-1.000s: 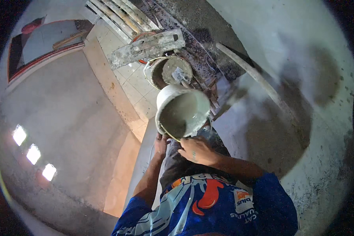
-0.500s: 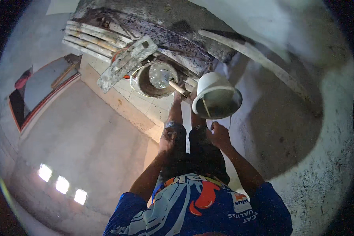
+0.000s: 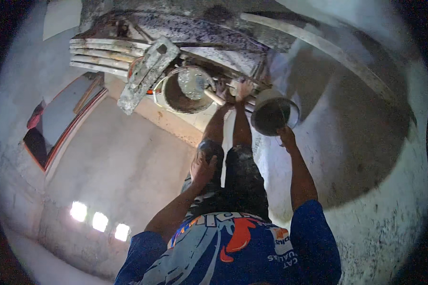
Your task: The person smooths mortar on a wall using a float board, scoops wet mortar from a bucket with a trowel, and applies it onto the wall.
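Observation:
My right hand (image 3: 286,137) is closed at the near edge of a pale bucket (image 3: 295,114), where its thin handle runs. The bucket is tipped with its dark mouth toward me, just right of my feet. My left hand (image 3: 203,170) lies on my left knee, fingers spread and holding nothing. Ahead, left of my feet, stands a second, mortar-crusted bucket (image 3: 172,95) with wet grey stuff inside. A tool's wooden handle (image 3: 215,97) pokes over its right rim; the rest of the tool is hidden. Against that bucket's left side leans a mortar-smeared board (image 3: 145,78).
Several pale poles (image 3: 104,56) lie beyond the board at the left. A long curved-looking plank (image 3: 318,43) crosses the far right. Rough grey wall (image 3: 375,223) rises at the right. At the left is a red-edged frame (image 3: 73,126) with a wooden piece in it.
My right hand has carried the pale bucket to the right and farther from me, and its mouth has turned. The right arm is more stretched out. My left hand stays on the knee.

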Demonstrator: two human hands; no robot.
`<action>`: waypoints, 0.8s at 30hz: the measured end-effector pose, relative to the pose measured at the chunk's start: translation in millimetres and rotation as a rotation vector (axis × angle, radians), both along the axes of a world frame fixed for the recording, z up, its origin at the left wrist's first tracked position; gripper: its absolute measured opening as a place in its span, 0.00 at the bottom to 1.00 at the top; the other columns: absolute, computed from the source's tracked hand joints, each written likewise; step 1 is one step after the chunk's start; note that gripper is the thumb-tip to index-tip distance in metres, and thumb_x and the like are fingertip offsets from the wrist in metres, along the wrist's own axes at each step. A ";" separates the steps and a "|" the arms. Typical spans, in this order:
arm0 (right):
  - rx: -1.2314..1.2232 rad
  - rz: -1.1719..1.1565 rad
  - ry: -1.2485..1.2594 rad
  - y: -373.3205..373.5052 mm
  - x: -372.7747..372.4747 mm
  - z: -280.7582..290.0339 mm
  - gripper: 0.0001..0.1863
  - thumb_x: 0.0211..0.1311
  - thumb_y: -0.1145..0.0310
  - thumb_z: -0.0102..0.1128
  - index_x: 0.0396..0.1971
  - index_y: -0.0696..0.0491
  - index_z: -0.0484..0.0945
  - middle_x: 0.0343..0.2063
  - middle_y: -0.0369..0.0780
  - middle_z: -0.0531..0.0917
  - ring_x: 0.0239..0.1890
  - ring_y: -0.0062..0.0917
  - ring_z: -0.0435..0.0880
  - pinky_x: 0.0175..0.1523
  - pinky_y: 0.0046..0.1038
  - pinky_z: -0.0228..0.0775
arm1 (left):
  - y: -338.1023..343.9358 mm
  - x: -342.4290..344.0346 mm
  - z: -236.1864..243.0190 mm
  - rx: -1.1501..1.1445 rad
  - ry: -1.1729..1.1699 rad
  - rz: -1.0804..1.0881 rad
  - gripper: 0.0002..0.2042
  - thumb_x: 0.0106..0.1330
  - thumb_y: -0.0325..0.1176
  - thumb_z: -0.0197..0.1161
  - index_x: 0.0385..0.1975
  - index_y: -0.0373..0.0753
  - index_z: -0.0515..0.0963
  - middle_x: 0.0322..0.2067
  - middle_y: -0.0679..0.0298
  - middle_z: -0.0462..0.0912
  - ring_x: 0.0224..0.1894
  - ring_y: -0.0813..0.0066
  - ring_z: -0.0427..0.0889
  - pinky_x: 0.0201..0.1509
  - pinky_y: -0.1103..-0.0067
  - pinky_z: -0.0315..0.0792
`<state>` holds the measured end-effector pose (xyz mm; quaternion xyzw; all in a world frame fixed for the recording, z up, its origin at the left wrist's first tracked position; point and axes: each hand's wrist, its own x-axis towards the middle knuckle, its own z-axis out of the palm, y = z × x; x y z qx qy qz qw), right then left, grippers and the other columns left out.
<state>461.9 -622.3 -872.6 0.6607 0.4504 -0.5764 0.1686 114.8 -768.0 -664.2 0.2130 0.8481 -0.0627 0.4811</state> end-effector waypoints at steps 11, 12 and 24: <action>0.696 0.695 -0.244 -0.6 -63.6 -9.7 0.22 0.57 0.62 0.58 0.47 0.59 0.68 0.42 0.50 0.75 0.43 0.43 0.75 0.45 0.41 0.68 | 26.1 -4.8 -36.2 0.051 -0.141 0.024 0.23 0.60 0.47 0.58 0.44 0.33 0.69 0.44 0.43 0.76 0.48 0.44 0.74 0.53 0.57 0.67; 0.866 0.763 -0.153 11.2 -93.6 -6.0 0.23 0.56 0.62 0.59 0.48 0.60 0.67 0.44 0.52 0.74 0.44 0.46 0.75 0.48 0.43 0.68 | 24.9 -6.5 -42.0 0.088 -0.149 0.029 0.21 0.60 0.46 0.58 0.43 0.34 0.69 0.42 0.44 0.77 0.46 0.44 0.75 0.51 0.57 0.68; 0.430 1.017 0.063 -11.1 -318.9 -145.6 0.21 0.56 0.69 0.51 0.52 0.55 0.66 0.48 0.54 0.72 0.50 0.46 0.75 0.50 0.44 0.69 | 19.9 14.7 -80.3 0.151 -0.068 0.302 0.15 0.57 0.44 0.61 0.31 0.38 0.71 0.32 0.48 0.79 0.37 0.48 0.79 0.41 0.58 0.71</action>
